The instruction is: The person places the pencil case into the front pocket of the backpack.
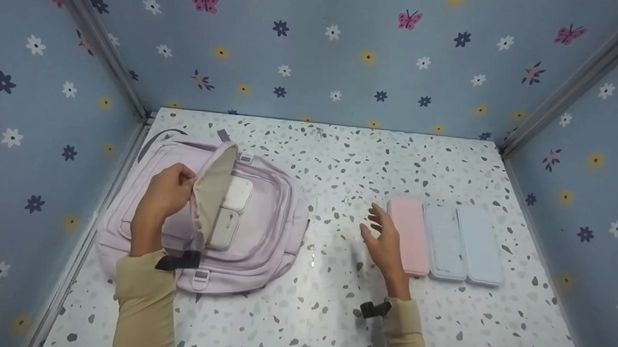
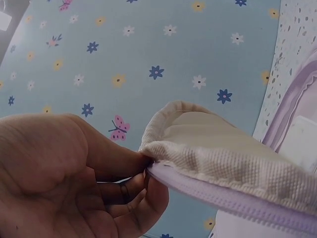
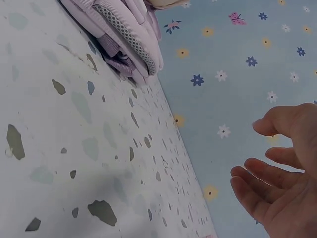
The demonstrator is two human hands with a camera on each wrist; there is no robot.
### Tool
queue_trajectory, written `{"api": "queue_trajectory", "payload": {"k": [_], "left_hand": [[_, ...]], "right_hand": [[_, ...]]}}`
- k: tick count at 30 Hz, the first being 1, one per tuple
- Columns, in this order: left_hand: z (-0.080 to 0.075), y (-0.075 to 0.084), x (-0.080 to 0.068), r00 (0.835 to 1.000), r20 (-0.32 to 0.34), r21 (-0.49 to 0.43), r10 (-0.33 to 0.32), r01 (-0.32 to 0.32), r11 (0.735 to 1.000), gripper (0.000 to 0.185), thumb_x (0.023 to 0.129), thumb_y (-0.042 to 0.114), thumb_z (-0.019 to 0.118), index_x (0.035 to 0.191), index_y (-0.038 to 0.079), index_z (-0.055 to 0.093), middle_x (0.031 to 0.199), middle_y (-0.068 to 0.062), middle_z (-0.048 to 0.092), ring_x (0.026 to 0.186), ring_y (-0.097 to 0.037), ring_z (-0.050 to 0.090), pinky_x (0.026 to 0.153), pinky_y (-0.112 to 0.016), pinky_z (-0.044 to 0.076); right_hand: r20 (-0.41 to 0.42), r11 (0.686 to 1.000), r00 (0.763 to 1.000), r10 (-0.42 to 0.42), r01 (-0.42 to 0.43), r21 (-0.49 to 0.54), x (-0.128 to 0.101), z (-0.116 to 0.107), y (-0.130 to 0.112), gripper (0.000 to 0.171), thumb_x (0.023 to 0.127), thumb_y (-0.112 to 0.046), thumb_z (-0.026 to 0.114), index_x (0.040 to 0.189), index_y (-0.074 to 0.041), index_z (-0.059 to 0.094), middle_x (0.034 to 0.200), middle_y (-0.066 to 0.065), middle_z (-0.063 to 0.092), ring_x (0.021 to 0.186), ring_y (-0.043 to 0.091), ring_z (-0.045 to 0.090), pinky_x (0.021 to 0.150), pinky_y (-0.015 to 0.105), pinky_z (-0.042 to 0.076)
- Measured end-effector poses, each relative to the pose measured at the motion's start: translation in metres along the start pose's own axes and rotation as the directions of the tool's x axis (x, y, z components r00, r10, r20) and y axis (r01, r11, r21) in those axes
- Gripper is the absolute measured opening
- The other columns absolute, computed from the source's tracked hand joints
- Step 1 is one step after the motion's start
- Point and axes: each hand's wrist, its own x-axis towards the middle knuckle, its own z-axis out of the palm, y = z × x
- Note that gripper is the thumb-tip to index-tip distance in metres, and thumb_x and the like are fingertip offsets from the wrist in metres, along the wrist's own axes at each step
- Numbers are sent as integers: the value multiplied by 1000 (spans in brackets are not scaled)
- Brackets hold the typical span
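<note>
A lilac backpack [image 1: 270, 234] lies on the left of the speckled table, its front compartment unzipped. My left hand [image 1: 168, 191] pinches the zippered edge of the beige-lined flap [image 1: 215, 190] and holds it raised; the left wrist view shows thumb and fingers on the flap's edge [image 2: 223, 163]. Inside the compartment sit a white rounded case [image 1: 238, 194] and a grey-beige rounded case [image 1: 224, 229], both partly behind the flap. My right hand [image 1: 386, 244] hovers with fingers spread and nothing in it, just left of a pink oblong case [image 1: 409, 235].
A pale grey case [image 1: 444, 242] and a light blue case [image 1: 479, 246] lie side by side, right of the pink one. Blue flowered panels [image 1: 314, 54] wall the table [image 1: 329, 310] at the back and both sides.
</note>
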Motion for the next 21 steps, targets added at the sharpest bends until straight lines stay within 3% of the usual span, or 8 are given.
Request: {"api": "queue_trajectory", "payload": {"k": [21], "left_hand": [[-1, -3, 0, 1000, 4, 9, 19, -19, 1000, 25, 100, 13, 41, 111, -5, 55, 94, -17, 57, 81, -26, 54, 70, -34, 40]], "right_hand": [[-54, 981, 981, 189, -186, 47, -8, -35, 29, 58, 90, -14, 64, 143, -7, 41, 135, 18, 49, 125, 34, 49, 104, 46, 40]]}}
